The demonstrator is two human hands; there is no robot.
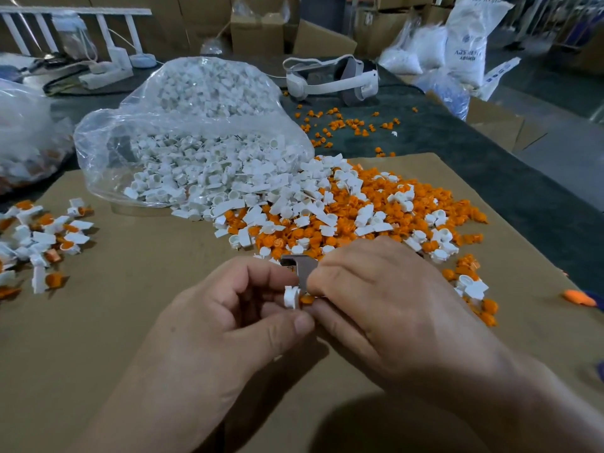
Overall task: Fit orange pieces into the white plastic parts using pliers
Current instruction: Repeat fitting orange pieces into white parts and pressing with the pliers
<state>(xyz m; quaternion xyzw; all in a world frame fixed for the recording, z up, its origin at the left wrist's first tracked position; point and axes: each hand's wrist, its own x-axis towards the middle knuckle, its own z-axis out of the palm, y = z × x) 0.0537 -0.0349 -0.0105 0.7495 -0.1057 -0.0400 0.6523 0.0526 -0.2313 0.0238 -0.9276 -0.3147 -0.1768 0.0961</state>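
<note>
My left hand point(235, 318) pinches a small white plastic part point(291, 297) between thumb and fingers, low in the middle of the view. An orange piece point(307, 300) sits right against that part. My right hand point(385, 299) grips metal pliers point(302, 269), whose grey jaws stick up between my two hands just above the part. Most of the pliers is hidden under my right hand. Behind my hands lies a mixed heap of loose orange pieces point(385, 204) and white parts point(294, 197).
A clear plastic bag point(196, 132) spills white parts onto the brown cardboard sheet point(137, 305). Fitted white-and-orange parts point(42, 243) lie at the left. A white headset point(330, 78) lies behind, with scattered orange pieces point(340, 125) near it. An orange-handled tool point(580, 297) is at the right edge.
</note>
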